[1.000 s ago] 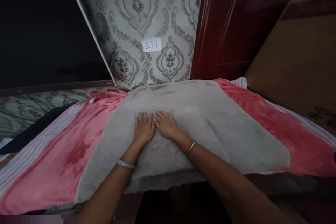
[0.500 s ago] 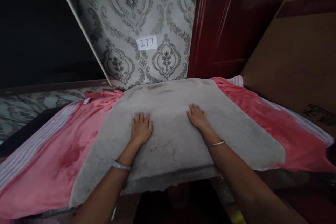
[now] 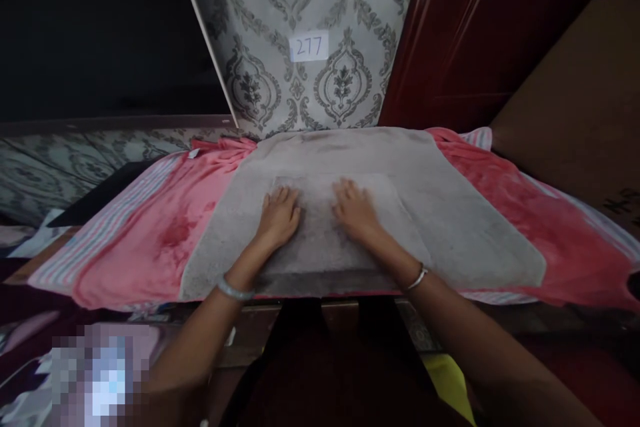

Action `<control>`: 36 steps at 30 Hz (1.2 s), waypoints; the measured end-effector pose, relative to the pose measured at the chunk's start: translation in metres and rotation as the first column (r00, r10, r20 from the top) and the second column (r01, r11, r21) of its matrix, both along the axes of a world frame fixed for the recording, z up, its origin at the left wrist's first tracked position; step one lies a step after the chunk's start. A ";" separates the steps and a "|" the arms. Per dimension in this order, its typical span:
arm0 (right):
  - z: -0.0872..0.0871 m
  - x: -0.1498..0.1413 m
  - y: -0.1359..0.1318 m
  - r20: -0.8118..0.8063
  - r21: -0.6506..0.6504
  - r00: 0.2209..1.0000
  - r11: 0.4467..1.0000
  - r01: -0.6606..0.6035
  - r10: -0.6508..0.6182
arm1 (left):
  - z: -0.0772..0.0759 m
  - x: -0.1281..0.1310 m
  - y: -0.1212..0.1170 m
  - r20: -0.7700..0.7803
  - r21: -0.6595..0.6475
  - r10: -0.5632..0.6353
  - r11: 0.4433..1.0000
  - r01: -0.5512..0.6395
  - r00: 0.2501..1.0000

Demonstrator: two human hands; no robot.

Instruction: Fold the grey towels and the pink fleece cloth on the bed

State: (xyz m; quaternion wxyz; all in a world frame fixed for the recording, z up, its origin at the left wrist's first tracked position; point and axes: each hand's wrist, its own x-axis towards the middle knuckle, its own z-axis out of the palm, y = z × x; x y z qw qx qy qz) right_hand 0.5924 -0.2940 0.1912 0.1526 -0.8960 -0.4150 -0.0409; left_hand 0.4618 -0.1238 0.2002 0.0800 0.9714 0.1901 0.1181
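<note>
A grey towel [image 3: 450,227] lies spread over a pink cloth [image 3: 155,240] on a table. My left hand [image 3: 279,217] rests flat on the towel's middle, fingers stretched out, a pale bangle on its wrist. My right hand [image 3: 354,210] lies flat beside it, a short gap between them, fingers pointing toward the wall, a thin bracelet on its wrist. Neither hand holds anything. A darker brushed patch shows on the towel around and between the hands.
Patterned wallpaper with a "277" label [image 3: 309,47] stands behind the table. A dark red door [image 3: 465,33] is at the back right, a brown cardboard box [image 3: 575,107] at the right. A dark screen [image 3: 100,33] fills the upper left.
My right hand, which had slid out to the right across the towel, has come back in close to the left hand. The view has tilted down and the towel's near edge sits farther back.
</note>
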 end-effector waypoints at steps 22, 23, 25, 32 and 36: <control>-0.075 -0.005 -0.148 0.053 0.084 0.970 0.969 0.232 -0.236 | -0.037 -0.043 -0.034 -0.042 0.084 0.026 0.996 -0.023 0.999; -0.076 -0.002 -0.149 0.048 0.083 0.970 0.969 0.232 -0.237 | -0.038 -0.043 -0.034 -0.037 0.084 0.028 0.996 -0.025 0.999; -0.075 0.007 -0.149 0.034 0.056 0.973 0.973 0.225 -0.227 | -0.039 -0.044 -0.033 -0.031 0.085 0.030 0.996 -0.028 0.999; -0.023 0.017 -0.074 0.014 0.043 0.996 0.995 -0.093 0.092 | -0.038 -0.047 -0.037 0.049 0.055 0.038 0.998 -0.040 0.998; 0.012 -0.009 0.017 -0.040 -0.004 0.919 0.920 -0.393 0.392 | -0.034 -0.059 -0.041 0.163 0.047 0.059 0.997 -0.068 0.985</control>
